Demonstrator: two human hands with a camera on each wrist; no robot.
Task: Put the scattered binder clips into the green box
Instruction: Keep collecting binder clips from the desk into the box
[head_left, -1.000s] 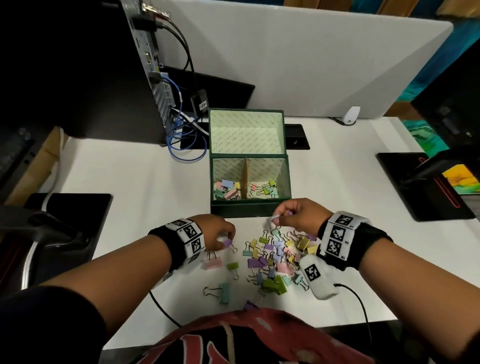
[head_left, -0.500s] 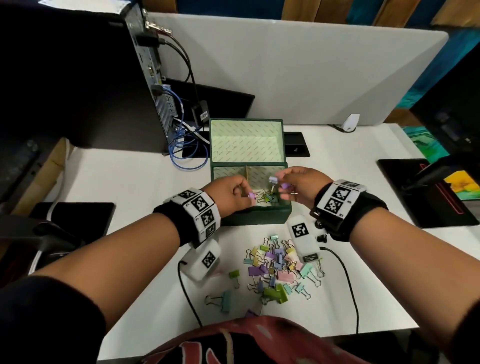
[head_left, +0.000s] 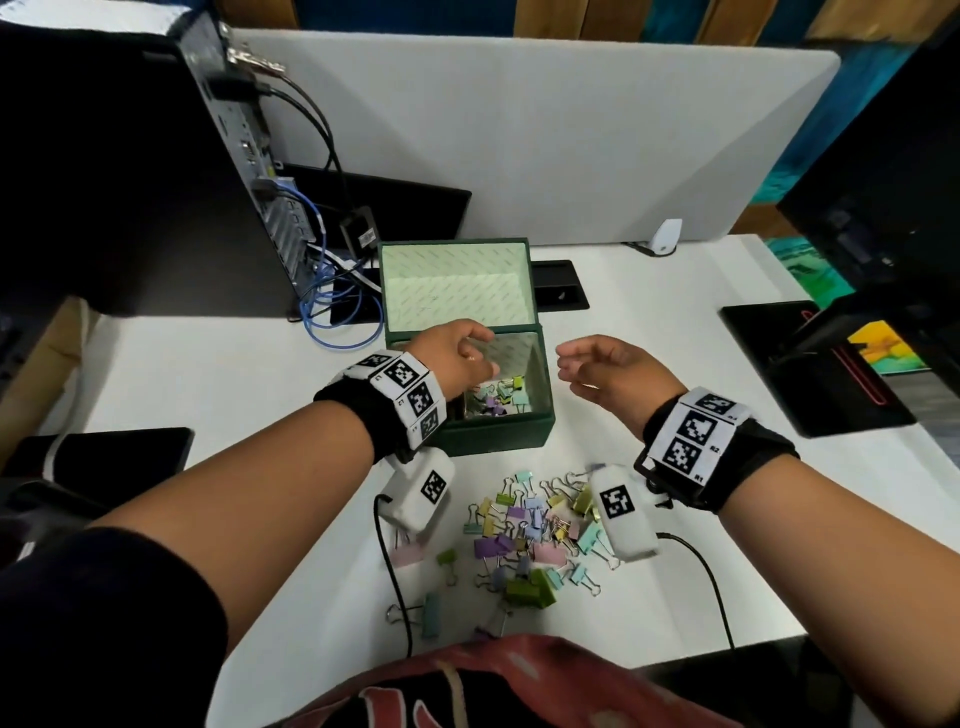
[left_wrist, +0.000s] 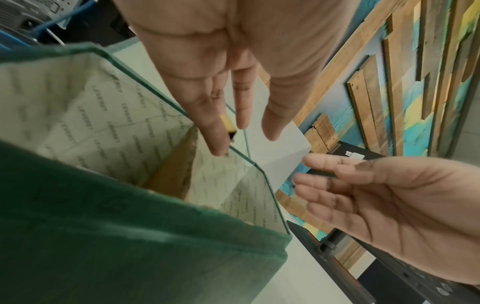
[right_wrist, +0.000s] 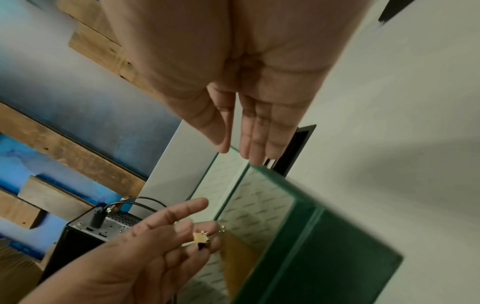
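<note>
The green box (head_left: 493, 436) stands open at mid-table, its lid tilted back, with pastel binder clips (head_left: 498, 397) in its right compartment. My left hand (head_left: 485, 353) hovers over the box with nearly straight fingers. A small yellow clip (left_wrist: 227, 127) is at its fingertips, also visible as the yellow clip (right_wrist: 201, 239) in the right wrist view; I cannot tell if it is pinched or falling. My right hand (head_left: 566, 366) floats just right of the box, relaxed and empty. A heap of scattered clips (head_left: 535, 525) lies on the table in front of the box.
A black computer tower (head_left: 156, 182) with blue cables (head_left: 332, 312) stands at the back left. A grey divider panel (head_left: 519, 130) closes the back. A dark laptop (head_left: 810, 364) sits at the right, a black pad (head_left: 104, 452) at the left.
Both hands rose from the pile to the box. The right hand let its clips go and drew off to the right; the left hand now reaches over the box with fingers spread.
</note>
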